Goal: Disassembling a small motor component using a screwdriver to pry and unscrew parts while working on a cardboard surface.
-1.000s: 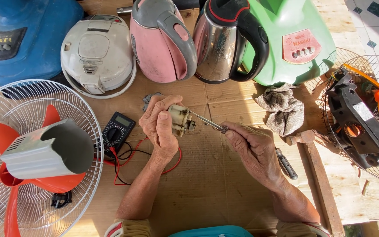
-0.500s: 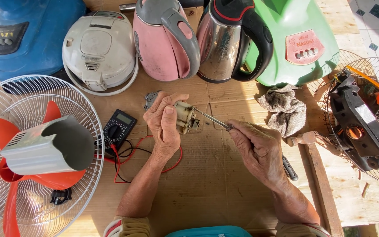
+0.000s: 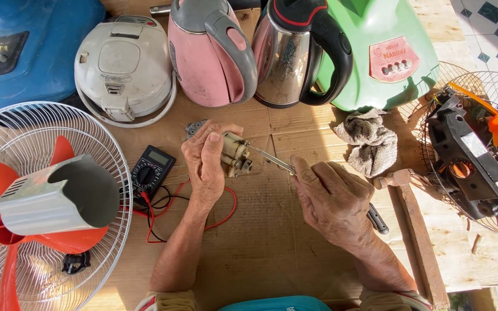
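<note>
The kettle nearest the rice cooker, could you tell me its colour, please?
Pink with a grey handle and lid, seen in the head view.

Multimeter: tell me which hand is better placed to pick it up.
Left. The left hand holds the small part just beside the multimeter, while the right hand grips the metal tool farther away on the other side.

From my feed, my left hand (image 3: 206,167) covers most of the small switch block (image 3: 236,154), and my right hand (image 3: 332,198) hides the tool's handle. Left of the block, the red-bladed fan (image 3: 36,207) runs off frame.
</note>
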